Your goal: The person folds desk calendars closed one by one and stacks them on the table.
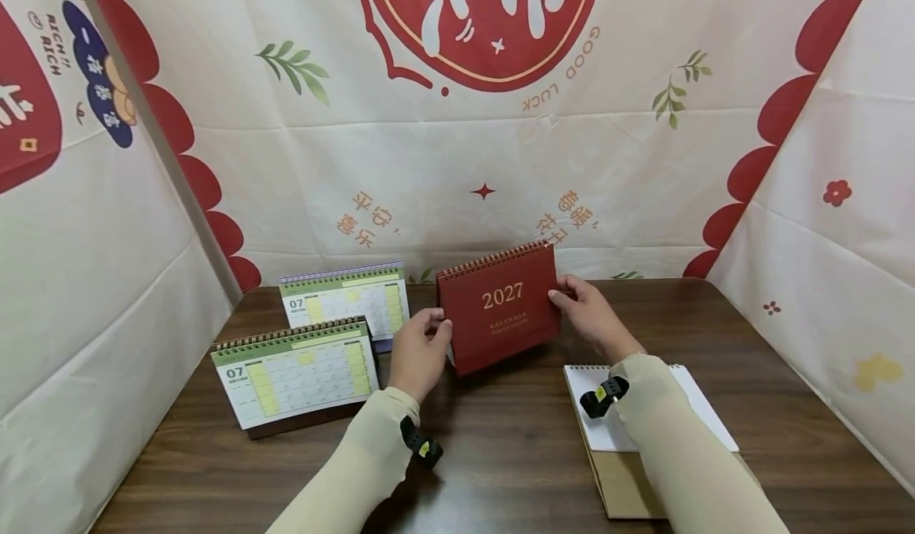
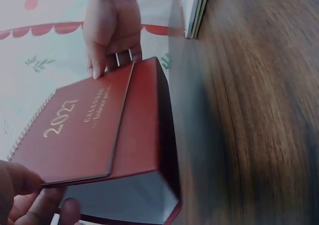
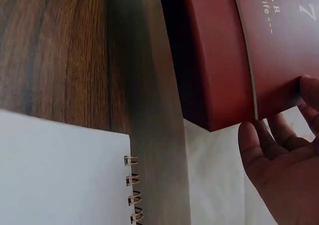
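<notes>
A red 2027 desk calendar [image 1: 500,307] is held between both hands over the back middle of the table, its spiral binding along the top. My left hand [image 1: 420,351] pinches its left edge, thumb on the front cover. On the opposite edge my right hand [image 1: 592,315] grips with the thumb in front and the fingers behind. In the left wrist view the calendar's stand [image 2: 144,185] is spread open into a hollow triangle. The right wrist view shows the thumb [image 3: 310,91] on the cover near its edge.
To the left stand two calendars open at 07, a front one [image 1: 300,375] and a rear one [image 1: 346,299]. A blank white spiral-bound calendar with a brown base [image 1: 629,482] lies under my right forearm. Printed cloth [image 1: 457,152] hangs behind the wooden table [image 1: 493,454].
</notes>
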`<state>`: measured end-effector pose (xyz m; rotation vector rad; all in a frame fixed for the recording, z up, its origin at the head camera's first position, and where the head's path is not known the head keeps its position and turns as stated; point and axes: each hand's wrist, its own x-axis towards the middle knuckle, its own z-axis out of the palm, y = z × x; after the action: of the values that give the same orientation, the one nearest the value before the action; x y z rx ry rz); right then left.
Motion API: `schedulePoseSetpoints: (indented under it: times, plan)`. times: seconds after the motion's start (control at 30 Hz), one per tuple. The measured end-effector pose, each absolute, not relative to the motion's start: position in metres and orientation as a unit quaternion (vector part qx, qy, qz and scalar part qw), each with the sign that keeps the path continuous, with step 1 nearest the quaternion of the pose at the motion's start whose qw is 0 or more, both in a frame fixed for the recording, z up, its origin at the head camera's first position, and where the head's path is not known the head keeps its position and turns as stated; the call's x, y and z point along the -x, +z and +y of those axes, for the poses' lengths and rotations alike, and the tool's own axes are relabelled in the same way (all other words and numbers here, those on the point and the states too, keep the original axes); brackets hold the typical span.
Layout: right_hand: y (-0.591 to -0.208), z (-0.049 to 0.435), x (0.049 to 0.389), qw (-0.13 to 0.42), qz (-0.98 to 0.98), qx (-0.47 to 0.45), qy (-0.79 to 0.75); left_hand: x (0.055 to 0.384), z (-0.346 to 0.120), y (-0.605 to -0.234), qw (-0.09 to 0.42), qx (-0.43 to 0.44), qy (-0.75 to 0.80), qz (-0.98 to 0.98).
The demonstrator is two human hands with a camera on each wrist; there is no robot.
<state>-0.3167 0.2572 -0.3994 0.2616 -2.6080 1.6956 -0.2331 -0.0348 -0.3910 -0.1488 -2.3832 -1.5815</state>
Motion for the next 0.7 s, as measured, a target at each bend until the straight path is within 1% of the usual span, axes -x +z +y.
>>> schedulePoseSetpoints:
  times: [0.17, 0.4, 0.57, 0.7]
  plan:
    - [-0.395, 0.256, 0.309, 0.011, -0.814, -0.1, 0.572, 0.236, -0.039, -0.393, 0.148, 0.057, -0.574, -0.804]
    - [-0.382, 0.249, 0.297, 0.02, -0.787, -0.114, 0.607, 0.244, -0.046, -0.395, 0.164, 0.094, -0.606, -0.773]
    - [-0.375, 0.247, 0.29, 0.025, -0.773, -0.118, 0.622, 0.248, -0.05, -0.391, 0.134, 0.115, -0.628, -0.758]
    - [-0.374, 0.246, 0.288, 0.027, -0.763, -0.128, 0.633, 0.248, -0.054, -0.388, 0.113, 0.111, -0.638, -0.754]
